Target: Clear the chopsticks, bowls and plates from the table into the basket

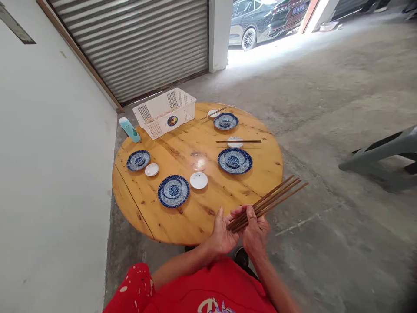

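A bundle of brown chopsticks (273,198) is held over the table's near right edge, fanned apart at its far end. My left hand (226,232) grips the near ends of the bundle. My right hand (255,230) is closed around it from the right, thumb on top. Closest to the hands on the tabletop are a white saucer (198,180) and a blue patterned plate with a bowl on it (173,191). Another blue plate with a bowl (235,161) stands farther back, with a pair of chopsticks (250,141) lying across a saucer behind it.
On the round wooden table (182,152) a white plastic basket (166,114) stands at the back, beside a light blue bottle (129,129). More plates with bowls sit at left (138,161) and back right (226,121). A grey stool (384,152) is on the floor at right.
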Action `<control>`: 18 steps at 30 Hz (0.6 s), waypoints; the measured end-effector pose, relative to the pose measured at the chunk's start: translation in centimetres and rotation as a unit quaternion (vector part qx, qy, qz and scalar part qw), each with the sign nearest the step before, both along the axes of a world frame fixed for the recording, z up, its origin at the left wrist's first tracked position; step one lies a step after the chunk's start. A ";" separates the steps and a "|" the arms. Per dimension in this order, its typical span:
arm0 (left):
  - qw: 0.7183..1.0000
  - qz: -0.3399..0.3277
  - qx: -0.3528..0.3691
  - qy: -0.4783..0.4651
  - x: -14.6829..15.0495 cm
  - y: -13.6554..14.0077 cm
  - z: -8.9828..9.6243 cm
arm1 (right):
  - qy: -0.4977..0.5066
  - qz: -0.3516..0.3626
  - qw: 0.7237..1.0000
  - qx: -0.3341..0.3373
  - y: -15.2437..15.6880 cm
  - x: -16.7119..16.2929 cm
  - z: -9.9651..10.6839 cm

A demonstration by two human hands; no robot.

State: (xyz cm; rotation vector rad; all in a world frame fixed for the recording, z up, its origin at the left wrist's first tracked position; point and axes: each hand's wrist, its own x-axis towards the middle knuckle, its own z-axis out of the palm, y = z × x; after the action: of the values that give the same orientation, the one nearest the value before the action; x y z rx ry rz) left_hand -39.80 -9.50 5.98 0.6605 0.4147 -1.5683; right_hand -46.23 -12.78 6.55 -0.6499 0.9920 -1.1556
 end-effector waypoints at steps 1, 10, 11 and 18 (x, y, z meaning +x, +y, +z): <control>1.000 -0.004 0.000 0.007 -1.6 -0.8 0.1 | -0.001 0.000 1.000 -0.003 -0.9 -1.5 0.2; 0.999 -0.044 0.024 0.017 -13.4 -6.7 -0.5 | -0.002 -0.001 1.000 0.028 -6.3 -12.7 1.0; 0.998 -0.054 0.028 0.008 -13.9 -7.1 -0.6 | 0.000 0.000 1.000 0.025 -6.8 -13.3 1.0; 0.988 -0.088 -0.017 -0.128 -13.7 -9.4 -1.8 | -0.004 0.058 0.997 0.043 -12.2 -14.3 0.6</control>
State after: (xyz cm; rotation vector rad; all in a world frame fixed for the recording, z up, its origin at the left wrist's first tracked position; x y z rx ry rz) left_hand -53.47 -18.91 4.17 0.8788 0.1399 -1.6262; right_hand -60.56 -24.98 7.11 -0.6259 0.9797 -1.0083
